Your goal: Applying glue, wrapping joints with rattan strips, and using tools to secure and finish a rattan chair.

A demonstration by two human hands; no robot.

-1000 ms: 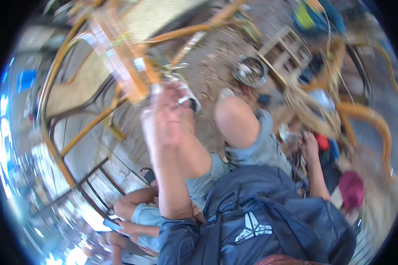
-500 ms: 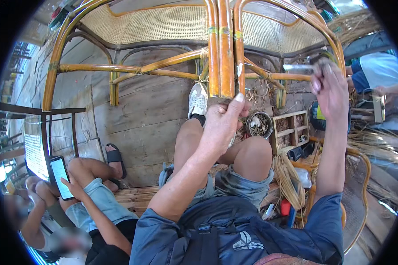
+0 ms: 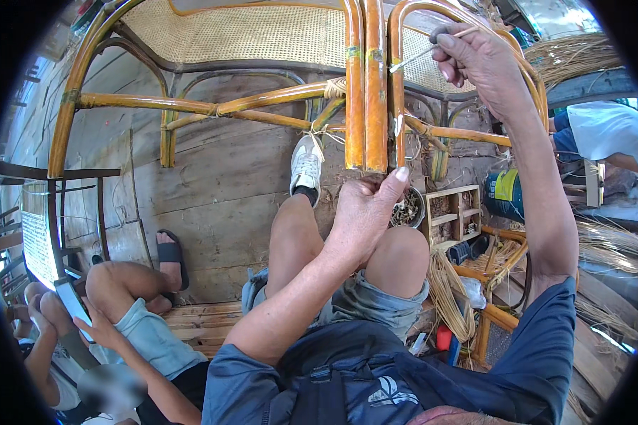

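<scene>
My left hand (image 3: 365, 212) is closed at the lower end of the thin right-hand rattan pole (image 3: 394, 92), thumb against its end. Two thicker glossy orange-brown poles (image 3: 365, 92) stand close beside it. A white smear (image 3: 399, 126) shows on the thin pole. My right hand (image 3: 480, 71), raised at upper right, pinches a thin stick (image 3: 420, 58). Its whitish tip is close to the thin pole; whether it touches, I cannot tell. A small dark thing also shows at the fingertips. The poles belong to rattan furniture with a woven cane panel (image 3: 248, 39).
A bowl of scraps (image 3: 410, 209) and a wooden divided tray (image 3: 452, 216) are on the floor by my right knee. Nearby are a dark can (image 3: 502, 193) and a bundle of cane strips (image 3: 450, 294). A seated person (image 3: 142, 333) holds a phone (image 3: 73, 306) at left.
My right hand has moved left and up, bringing the stick's tip near the thin pole. My left hand stays at the pole's end. The view has shifted slightly.
</scene>
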